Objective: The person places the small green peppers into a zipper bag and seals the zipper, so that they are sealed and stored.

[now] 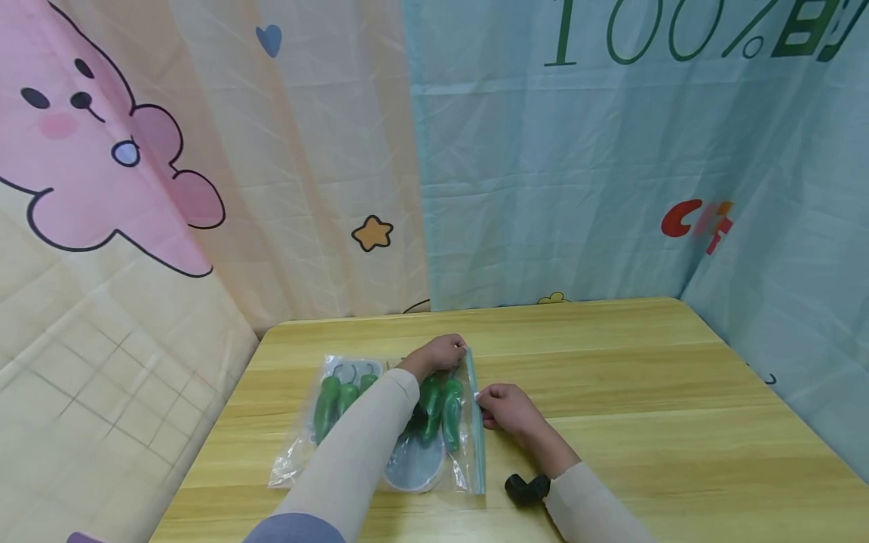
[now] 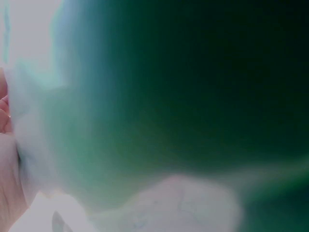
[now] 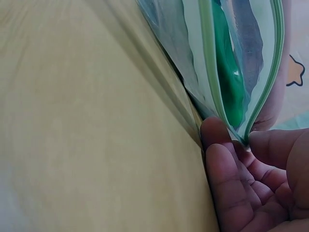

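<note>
A clear zip-top bag [image 1: 468, 471] lies on the table with several green peppers [image 1: 451, 415] and a pale rounded piece [image 1: 414, 460] showing through it. My left hand [image 1: 441, 354] pinches the bag's zip edge near its far corner. Lower along that edge, my right hand [image 1: 505, 407] pinches the zip strip between thumb and fingers. Up close in the right wrist view, the zip strip [image 3: 208, 53] stands parted above the pinching fingertips, with a green pepper [image 3: 228, 72] inside. The left wrist view is mostly blurred green; a few fingers [image 2: 5, 104] show at its left edge.
The bag lies on a wood-grain table [image 1: 679, 422]. A small black object [image 1: 526, 490] sits by the right wrist. Printed curtains [image 1: 543, 188] hang behind and beside the table.
</note>
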The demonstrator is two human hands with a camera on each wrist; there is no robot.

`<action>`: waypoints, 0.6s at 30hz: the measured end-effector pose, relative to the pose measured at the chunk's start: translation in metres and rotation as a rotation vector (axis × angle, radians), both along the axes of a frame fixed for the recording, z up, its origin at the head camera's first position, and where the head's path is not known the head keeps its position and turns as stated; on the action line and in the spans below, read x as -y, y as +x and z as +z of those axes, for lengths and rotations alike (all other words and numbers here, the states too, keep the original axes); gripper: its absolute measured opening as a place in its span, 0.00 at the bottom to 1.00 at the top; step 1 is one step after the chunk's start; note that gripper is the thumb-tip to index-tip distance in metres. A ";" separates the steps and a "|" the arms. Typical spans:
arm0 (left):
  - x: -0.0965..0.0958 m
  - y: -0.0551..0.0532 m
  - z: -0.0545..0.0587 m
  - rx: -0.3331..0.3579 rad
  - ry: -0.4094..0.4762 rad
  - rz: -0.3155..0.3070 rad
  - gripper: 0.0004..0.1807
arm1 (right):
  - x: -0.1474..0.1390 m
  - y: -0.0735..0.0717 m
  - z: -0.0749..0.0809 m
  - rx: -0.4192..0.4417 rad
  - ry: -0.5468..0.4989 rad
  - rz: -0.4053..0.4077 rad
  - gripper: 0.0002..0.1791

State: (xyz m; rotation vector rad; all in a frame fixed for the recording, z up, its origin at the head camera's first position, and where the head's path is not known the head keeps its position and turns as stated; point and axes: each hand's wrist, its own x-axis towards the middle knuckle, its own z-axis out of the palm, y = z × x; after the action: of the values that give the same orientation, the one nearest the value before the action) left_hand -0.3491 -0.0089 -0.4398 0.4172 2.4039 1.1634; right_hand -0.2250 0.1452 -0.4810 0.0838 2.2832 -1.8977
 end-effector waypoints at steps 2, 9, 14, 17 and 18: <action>0.000 0.000 -0.001 -0.005 -0.001 0.000 0.10 | 0.000 0.001 0.000 0.000 0.005 -0.001 0.12; 0.000 0.000 -0.002 -0.011 -0.007 0.004 0.10 | -0.001 0.002 -0.001 0.012 0.011 0.009 0.12; 0.000 0.000 -0.003 -0.010 -0.007 0.007 0.10 | -0.001 0.004 -0.001 0.011 0.019 0.020 0.12; 0.000 -0.001 -0.003 -0.010 -0.009 0.009 0.10 | -0.001 0.006 0.001 0.008 0.021 0.023 0.12; 0.000 -0.002 -0.003 -0.011 -0.011 0.009 0.10 | -0.001 0.007 0.001 0.008 0.021 0.023 0.12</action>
State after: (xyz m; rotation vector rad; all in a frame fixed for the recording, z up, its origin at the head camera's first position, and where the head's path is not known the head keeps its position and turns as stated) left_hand -0.3509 -0.0091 -0.4432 0.4101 2.4229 1.1542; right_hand -0.2181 0.1463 -0.4795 0.0671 2.2889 -1.8589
